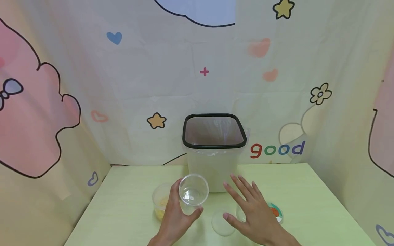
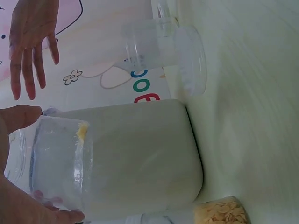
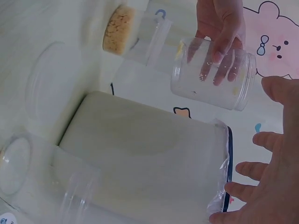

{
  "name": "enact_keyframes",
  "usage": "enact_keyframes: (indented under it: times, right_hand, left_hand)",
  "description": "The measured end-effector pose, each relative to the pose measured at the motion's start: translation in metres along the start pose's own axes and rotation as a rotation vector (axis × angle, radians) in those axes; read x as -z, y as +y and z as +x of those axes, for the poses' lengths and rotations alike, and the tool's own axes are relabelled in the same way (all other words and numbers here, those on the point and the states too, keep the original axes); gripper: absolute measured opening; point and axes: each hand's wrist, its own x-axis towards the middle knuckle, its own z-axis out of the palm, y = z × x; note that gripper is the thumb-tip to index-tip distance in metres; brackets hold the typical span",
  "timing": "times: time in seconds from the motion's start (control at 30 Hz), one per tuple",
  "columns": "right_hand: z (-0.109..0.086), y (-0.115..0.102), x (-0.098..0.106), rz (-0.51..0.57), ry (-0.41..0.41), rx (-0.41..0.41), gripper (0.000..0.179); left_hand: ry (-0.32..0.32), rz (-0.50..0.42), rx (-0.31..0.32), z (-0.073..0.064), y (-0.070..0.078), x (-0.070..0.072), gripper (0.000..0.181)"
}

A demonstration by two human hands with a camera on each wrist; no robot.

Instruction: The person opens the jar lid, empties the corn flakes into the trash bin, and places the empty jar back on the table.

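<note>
As left hand (image 1: 174, 218) grips jar (image 1: 194, 190), right (image 1: 253, 212) splayed

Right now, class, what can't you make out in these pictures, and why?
Head view: the floor of the bin, hidden behind its front.
Head view: part of the round teal-edged item, covered by the right hand.
Left wrist view: the yellow speck on the held jar, too small to identify.
Right wrist view: the white printed piece, cut off by the corner.
</note>
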Motion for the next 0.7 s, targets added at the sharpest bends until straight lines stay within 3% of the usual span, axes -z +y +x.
enact_keyframes:
  times: [0.17, 0.5, 0.7]
  right_hand:
    - [-0.003, 0.0, -0.004, -0.005, -0.012, -0.009, 0.076]
    - [-0.011, 0.0, -0.016, -0.019, 0.044, -0.008, 0.073]
    - [-0.013, -0.001, -0.021, 0.003, 0.021, -0.027, 0.072]
  left_hand:
    - [-0.02, 0.007, 0.027, -0.004, -0.005, -0.006, 0.101]
    - [-0.07, 0.01, 0.088, -0.01, -0.018, -0.019, 0.102]
    - [-0.079, 0.029, 0.094, -0.012, -0.027, -0.025, 0.102]
